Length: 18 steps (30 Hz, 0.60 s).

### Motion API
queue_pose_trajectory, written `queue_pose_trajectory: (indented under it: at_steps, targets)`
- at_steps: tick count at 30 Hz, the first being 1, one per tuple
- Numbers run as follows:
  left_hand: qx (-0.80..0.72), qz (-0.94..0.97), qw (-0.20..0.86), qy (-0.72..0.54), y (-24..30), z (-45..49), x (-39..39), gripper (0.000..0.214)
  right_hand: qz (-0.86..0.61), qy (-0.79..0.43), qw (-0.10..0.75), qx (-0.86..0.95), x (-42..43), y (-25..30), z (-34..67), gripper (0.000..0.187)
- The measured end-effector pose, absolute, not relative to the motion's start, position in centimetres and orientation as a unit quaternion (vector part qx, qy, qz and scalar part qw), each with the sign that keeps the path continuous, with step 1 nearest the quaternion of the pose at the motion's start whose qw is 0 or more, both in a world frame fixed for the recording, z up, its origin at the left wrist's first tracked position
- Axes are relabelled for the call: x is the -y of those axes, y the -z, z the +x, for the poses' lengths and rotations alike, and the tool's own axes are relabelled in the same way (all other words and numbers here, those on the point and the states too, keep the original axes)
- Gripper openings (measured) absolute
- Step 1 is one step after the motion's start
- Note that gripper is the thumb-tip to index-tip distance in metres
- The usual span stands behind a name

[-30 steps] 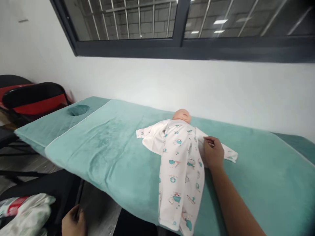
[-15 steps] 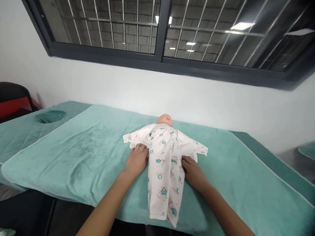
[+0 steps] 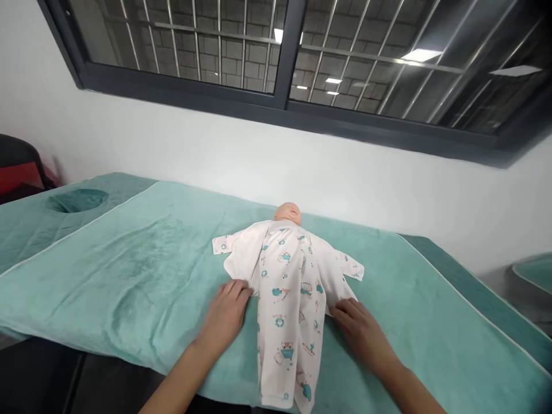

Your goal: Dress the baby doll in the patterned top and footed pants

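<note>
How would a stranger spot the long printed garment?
Below the barred window is a green-covered bed. On it, a doll's head lies near the wall, and the long printed garment stretches from there toward the near edge, between the left hand and right hand. Teal pictures dot its length; the white top beside it looks mostly plain.

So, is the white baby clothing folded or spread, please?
Spread: the white clothing lies below the doll's head, one sleeve out to each side, with left hand and right hand at its edges.

Single head view, close above bed (image 3: 431, 322), facing forward and down toward window (image 3: 290, 52).
</note>
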<state>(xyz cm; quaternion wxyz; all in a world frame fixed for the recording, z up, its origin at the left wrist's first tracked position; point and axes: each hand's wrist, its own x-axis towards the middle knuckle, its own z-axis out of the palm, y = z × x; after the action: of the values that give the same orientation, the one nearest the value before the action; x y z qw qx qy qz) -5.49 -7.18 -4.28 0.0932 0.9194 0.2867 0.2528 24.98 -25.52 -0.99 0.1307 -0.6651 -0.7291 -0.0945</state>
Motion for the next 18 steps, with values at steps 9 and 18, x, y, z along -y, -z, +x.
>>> queue_pose_trajectory:
  at_steps: [9,18]
  targets:
    - [-0.517,0.8,0.139,-0.27,2.0,-6.4,1.2,0.032,-0.866,0.025,0.266,0.423,22.8,0.8,29.8,0.041]
    - [-0.442,0.734,0.333,-0.394,-3.5,0.4,1.7,0.028,-0.689,-0.295,0.557,0.358,16.7,-5.7,27.2,0.032]
